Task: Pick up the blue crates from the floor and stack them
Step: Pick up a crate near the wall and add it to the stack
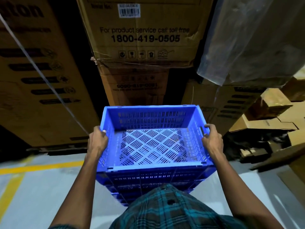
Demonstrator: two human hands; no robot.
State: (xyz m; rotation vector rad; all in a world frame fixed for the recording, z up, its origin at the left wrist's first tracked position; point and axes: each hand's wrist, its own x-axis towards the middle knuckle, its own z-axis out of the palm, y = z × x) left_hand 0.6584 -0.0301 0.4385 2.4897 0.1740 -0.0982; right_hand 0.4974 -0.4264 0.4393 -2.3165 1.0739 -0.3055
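From the head camera I read the writing first. The big cardboard carton [145, 32] straight ahead carries "For product service call toll free" over "1800-419-0505", a white barcode label [129, 10] near its top edge, and a row of handling symbols along its bottom. The carton under it [134, 85] shows the same number printed upside down. On the tall carton at the left [33, 71] I can make out only the letters "pton" at the top; the dark bars below are too blurred to read. A sheet of clear plastic wrap [247, 38] hangs over the goods at upper right, and loose brown boxes [267, 116] lie heaped beneath it.

The blue crate [152, 142] sits upright and open-topped at the centre, with its slotted floor showing a diamond pattern. Its long axis runs left to right across my view, with one long wall facing me. It is on top of a stack of blue crates [155, 184], whose slotted walls show just below its near rim.

My left hand [98, 139] grips the crate's left short wall, fingers curled over the rim. My right hand [212, 138] grips the right short wall beside the handle slot. A plaid shirt [168, 210] fills the bottom. The grey floor [41, 192] bears yellow lines [39, 166] at the left.
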